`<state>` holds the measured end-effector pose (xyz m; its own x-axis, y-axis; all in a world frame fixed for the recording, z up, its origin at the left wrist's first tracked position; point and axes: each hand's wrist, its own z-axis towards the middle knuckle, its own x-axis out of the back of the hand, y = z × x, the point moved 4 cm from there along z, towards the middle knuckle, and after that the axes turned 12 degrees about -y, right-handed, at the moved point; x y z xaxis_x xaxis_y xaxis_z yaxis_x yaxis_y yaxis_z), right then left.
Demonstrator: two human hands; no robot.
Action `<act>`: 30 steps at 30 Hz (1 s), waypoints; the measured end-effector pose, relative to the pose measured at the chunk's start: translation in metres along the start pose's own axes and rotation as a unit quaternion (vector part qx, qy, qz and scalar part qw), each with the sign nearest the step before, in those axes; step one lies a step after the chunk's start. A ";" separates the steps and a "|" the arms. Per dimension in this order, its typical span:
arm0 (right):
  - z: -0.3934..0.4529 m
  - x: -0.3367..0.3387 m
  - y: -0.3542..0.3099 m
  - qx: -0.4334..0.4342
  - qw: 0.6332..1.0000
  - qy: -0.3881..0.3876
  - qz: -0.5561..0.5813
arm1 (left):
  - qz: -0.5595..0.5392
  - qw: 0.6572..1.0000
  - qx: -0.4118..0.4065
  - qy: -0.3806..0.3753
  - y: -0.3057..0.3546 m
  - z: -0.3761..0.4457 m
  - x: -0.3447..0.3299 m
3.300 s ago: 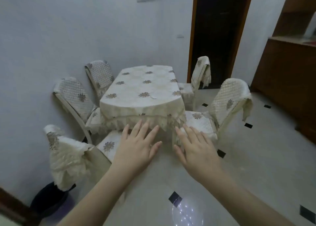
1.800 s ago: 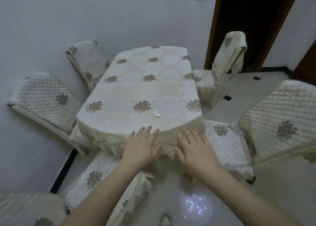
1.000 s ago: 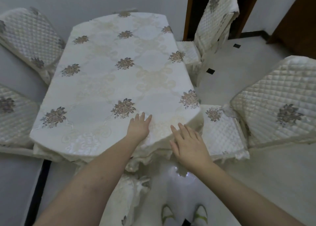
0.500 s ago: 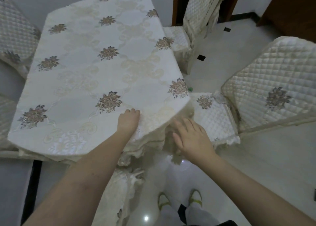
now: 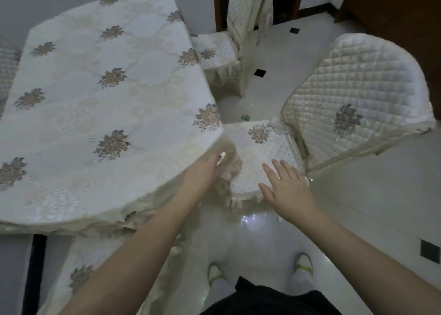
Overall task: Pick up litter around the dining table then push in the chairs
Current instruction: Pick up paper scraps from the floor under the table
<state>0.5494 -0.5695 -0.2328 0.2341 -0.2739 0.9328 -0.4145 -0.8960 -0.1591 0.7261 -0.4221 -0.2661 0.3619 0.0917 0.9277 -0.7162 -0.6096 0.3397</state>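
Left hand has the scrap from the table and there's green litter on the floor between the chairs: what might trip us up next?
1. The white scrap is only pinched at the left hand fingertips beside the tablecloth edge; it may slip out.
2. The green litter lies behind the near chair's seat, so reaching it may mean leaning over the chair.
3. Pushing that chair in first could hide the litter.

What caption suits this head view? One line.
Left hand pinches white litter scrap at the tablecloth edge; right hand open over chair seat.
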 end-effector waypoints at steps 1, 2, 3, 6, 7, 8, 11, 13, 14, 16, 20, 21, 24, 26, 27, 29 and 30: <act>-0.002 -0.002 0.016 0.001 1.000 -0.004 0.005 | -0.036 0.999 0.008 0.001 0.015 0.003 -0.007; -0.003 -0.003 0.033 0.007 1.000 -0.009 0.009 | -0.067 0.998 0.021 -0.003 0.029 0.005 -0.015; -0.004 -0.005 0.049 0.016 1.000 -0.011 0.011 | -0.093 0.995 0.041 -0.010 0.043 0.007 -0.024; -0.007 -0.008 0.097 0.028 0.999 -0.019 0.025 | -0.151 0.984 0.097 -0.018 0.091 0.012 -0.046; -0.009 -0.010 0.112 0.034 0.999 -0.026 0.027 | -0.167 0.979 0.111 -0.026 0.107 0.014 -0.054; -0.012 -0.012 0.129 0.036 0.998 -0.032 0.031 | -0.172 0.977 0.119 -0.035 0.126 0.016 -0.063; -0.022 -0.016 0.172 0.028 0.999 -0.021 0.038 | -0.167 0.979 0.109 -0.050 0.172 0.019 -0.085; -0.027 -0.023 0.193 0.018 0.998 -0.029 0.048 | -0.168 0.980 0.099 -0.046 0.188 0.023 -0.093; -0.029 -0.029 0.201 0.015 0.998 -0.031 0.052 | -0.171 0.980 0.094 -0.047 0.194 0.025 -0.097; -0.026 -0.048 0.213 0.009 0.998 -0.040 0.056 | -0.205 0.975 0.074 -0.034 0.196 0.032 -0.111; -0.004 -0.113 0.225 -0.007 0.996 -0.059 0.060 | -0.248 0.968 0.024 -0.037 0.181 0.048 -0.166; 0.005 -0.134 0.227 -0.013 0.996 -0.064 0.060 | -0.254 0.966 0.020 -0.045 0.173 0.051 -0.185; 0.032 -0.205 0.237 -0.040 0.991 -0.121 0.052 | -0.259 0.962 0.052 -0.071 0.148 0.056 -0.247; 0.050 -0.255 0.244 -0.045 0.987 -0.149 0.044 | -0.243 0.963 0.077 -0.082 0.133 0.057 -0.290; 0.059 -0.281 0.246 -0.043 0.985 -0.163 0.043 | -0.239 0.963 0.087 -0.086 0.125 0.057 -0.311; 0.077 -0.332 0.250 -0.043 0.980 -0.190 0.045 | -0.231 0.965 0.095 -0.081 0.112 0.061 -0.348; 0.084 -0.357 0.253 -0.046 0.977 -0.203 0.045 | -0.234 0.964 0.096 -0.081 0.103 0.063 -0.367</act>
<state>0.4352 -0.7278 -0.6334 0.5141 -0.4832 0.7087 -0.5219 -0.8319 -0.1886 0.5570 -0.5687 -0.5811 0.7186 0.2780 0.6374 -0.3328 -0.6674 0.6662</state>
